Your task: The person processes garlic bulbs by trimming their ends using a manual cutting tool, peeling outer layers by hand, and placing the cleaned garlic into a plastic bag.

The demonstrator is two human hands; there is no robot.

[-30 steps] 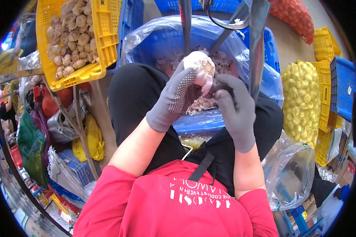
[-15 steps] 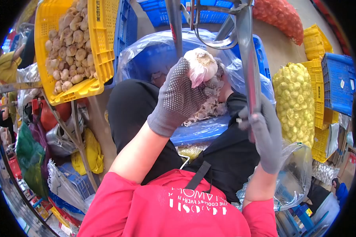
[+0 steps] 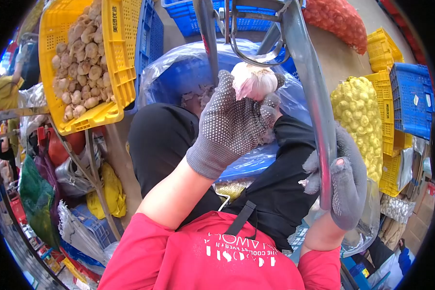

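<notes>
A white and pinkish garlic bulb [image 3: 256, 83] sits in the fingers of my left hand [image 3: 224, 128], which wears a grey dotted glove and is closed around it. Just above the bulb is a curved metal loop [image 3: 258, 63] on a metal frame. My right hand [image 3: 349, 186], also gloved, is closed around the lower end of a long grey metal bar [image 3: 314, 101] with a reddish tip. A small pale scrap [image 3: 303, 182] shows at its fingertips. Below my left hand, dry garlic skins [image 3: 198, 94] lie in a blue crate [image 3: 166, 79] lined with clear plastic.
A yellow crate [image 3: 118, 63] full of garlic bulbs stands at upper left. To the right are a mesh sack of pale garlic [image 3: 357, 125] and blue crates [image 3: 413, 99]. A red mesh sack [image 3: 335, 21] lies at the back. My black-trousered knees flank the blue crate.
My left hand has moved slightly right and the bulb has tipped in its fingers. My right hand has moved right and down, and the lower end of the bar has swung right.
</notes>
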